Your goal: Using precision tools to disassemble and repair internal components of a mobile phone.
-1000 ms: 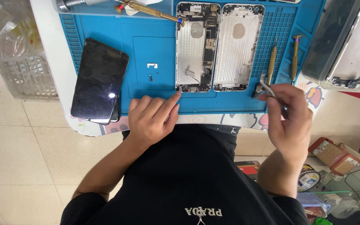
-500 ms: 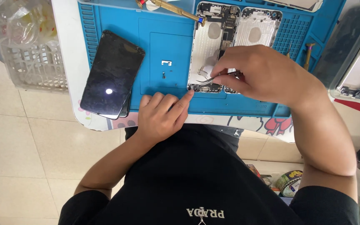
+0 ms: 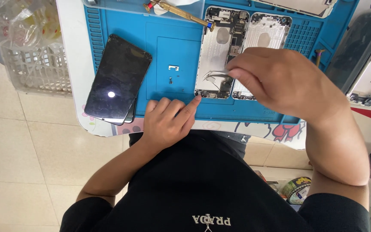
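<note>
While bent over the blue mat [image 3: 185, 38], right hand [image 3: 288, 81] pinched shut on tweezers [image 3: 215, 76], tips down inside the open phone [image 3: 220, 56] at twelve o'clock. Left hand [image 3: 168, 122] loosely open, holding nothing, forefinger touching the phone's bottom corner. Second shell [image 3: 267, 32] just at three o'clock of the first. Black phone [image 3: 117, 79] face up at ten o'clock, small bracket [image 3: 174, 67] between them.
</note>
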